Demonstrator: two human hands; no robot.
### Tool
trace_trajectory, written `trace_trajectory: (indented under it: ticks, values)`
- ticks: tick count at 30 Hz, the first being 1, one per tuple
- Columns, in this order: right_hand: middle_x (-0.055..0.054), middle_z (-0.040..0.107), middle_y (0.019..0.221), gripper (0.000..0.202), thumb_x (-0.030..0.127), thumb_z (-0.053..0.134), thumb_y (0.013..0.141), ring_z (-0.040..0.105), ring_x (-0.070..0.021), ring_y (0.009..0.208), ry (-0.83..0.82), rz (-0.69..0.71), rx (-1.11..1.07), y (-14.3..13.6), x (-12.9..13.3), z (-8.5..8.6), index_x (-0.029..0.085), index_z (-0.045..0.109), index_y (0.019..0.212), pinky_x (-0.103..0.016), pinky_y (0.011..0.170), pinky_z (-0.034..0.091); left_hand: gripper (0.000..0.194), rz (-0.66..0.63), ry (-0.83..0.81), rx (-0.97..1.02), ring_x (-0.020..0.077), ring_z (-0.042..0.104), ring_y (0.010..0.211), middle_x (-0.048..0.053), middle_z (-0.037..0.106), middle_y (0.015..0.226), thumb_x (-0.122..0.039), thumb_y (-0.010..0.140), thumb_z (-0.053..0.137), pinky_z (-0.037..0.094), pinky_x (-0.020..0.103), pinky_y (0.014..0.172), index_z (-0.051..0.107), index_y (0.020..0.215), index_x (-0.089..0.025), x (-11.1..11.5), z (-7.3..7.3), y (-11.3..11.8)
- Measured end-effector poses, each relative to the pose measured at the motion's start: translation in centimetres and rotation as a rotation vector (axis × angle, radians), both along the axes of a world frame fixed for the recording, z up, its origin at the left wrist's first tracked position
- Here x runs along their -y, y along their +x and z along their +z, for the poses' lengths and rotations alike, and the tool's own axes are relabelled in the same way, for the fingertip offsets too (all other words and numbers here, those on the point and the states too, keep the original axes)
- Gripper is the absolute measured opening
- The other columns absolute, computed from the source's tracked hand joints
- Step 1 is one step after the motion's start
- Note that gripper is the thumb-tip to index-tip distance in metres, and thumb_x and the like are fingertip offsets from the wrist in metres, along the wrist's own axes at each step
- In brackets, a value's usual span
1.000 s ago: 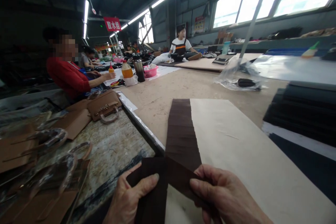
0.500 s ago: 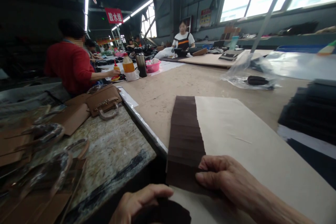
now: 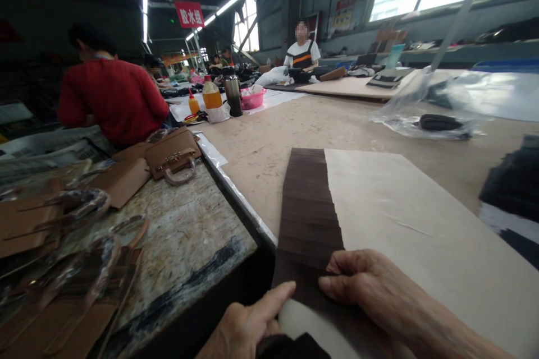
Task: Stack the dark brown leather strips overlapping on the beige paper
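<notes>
A row of overlapping dark brown fabric pieces (image 3: pixel 309 202) lies along the left edge of a large white sheet (image 3: pixel 379 202). My right hand (image 3: pixel 362 280) pinches the edge of the nearest brown piece (image 3: pixel 301 280) between thumb and fingers. At that piece's left edge, my left hand (image 3: pixel 252 314) points its index finger onto the corner. Its other fingers curl around a dark bunch of pieces (image 3: pixel 295 348) at the bottom of the view, partly cut off by the frame.
On the left, a worn table (image 3: pixel 197 224) carries brown handbags (image 3: pixel 172 154) with wrapped handles. Dark stacked pieces (image 3: pixel 514 185) lie at right, near a clear plastic bag (image 3: pixel 438 112). Farther off are a thermos (image 3: pixel 233 95), a bottle (image 3: pixel 211 95), a pink basin (image 3: pixel 252 99) and co-workers.
My left hand has moved right and up, its index finger now on the brown piece. My right hand keeps its pinch. The person in red has drawn an arm back from the yellow bottle.
</notes>
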State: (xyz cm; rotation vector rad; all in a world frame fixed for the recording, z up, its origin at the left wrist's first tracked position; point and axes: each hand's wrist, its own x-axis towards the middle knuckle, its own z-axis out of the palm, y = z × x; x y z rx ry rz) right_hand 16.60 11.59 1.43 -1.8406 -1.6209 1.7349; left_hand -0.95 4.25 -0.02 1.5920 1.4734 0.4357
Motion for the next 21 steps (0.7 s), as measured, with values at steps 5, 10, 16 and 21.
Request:
trace_trajectory:
  ticks: [5, 10, 16, 21]
  values:
    - [0.007, 0.036, 0.04, 0.014, 0.019, 0.048, 0.068, 0.03, -0.0048, 0.03, 0.019, -0.014, 0.024, -0.28, 0.06, -0.11, 0.019, 0.042, 0.056, -0.015, 0.026, 0.023, 0.058, 0.002, 0.006, -0.022, 0.0098, 0.033, 0.039, -0.006, 0.035, 0.046, -0.026, 0.067, 0.049, 0.022, 0.018, 0.038, 0.042, 0.125, -0.024, -0.06, -0.17, 0.18]
    - [0.006, 0.037, 0.04, 0.015, 0.019, 0.047, 0.07, 0.03, -0.005, 0.031, 0.026, -0.007, 0.042, -0.21, 0.05, -0.05, 0.019, 0.041, 0.056, -0.015, 0.027, 0.023, 0.058, 0.008, -0.001, -0.004, 0.0097, 0.03, 0.038, -0.006, 0.031, 0.045, -0.032, 0.068, 0.047, 0.02, 0.019, 0.037, 0.039, 0.126, -0.026, -0.11, -0.73, 0.17]
    - [0.006, 0.04, 0.04, 0.014, 0.018, 0.046, 0.07, 0.031, -0.005, 0.03, 0.034, -0.007, 0.032, -0.22, 0.16, -0.13, 0.019, 0.042, 0.057, -0.015, 0.027, 0.024, 0.06, -0.022, -0.032, 0.028, 0.0084, 0.028, 0.041, -0.006, 0.03, 0.048, -0.031, 0.07, 0.049, 0.018, 0.02, 0.039, 0.036, 0.128, -0.021, -0.36, -0.7, 0.02]
    - [0.007, 0.037, 0.038, 0.016, 0.017, 0.047, 0.069, 0.03, -0.0046, 0.029, 0.041, -0.014, 0.026, -0.32, 0.21, -0.26, 0.019, 0.041, 0.054, -0.015, 0.026, 0.023, 0.06, -0.031, -0.034, -0.034, 0.0091, 0.032, 0.042, -0.006, 0.032, 0.048, -0.028, 0.069, 0.049, 0.02, 0.02, 0.041, 0.037, 0.128, -0.021, -0.41, -0.15, 0.17]
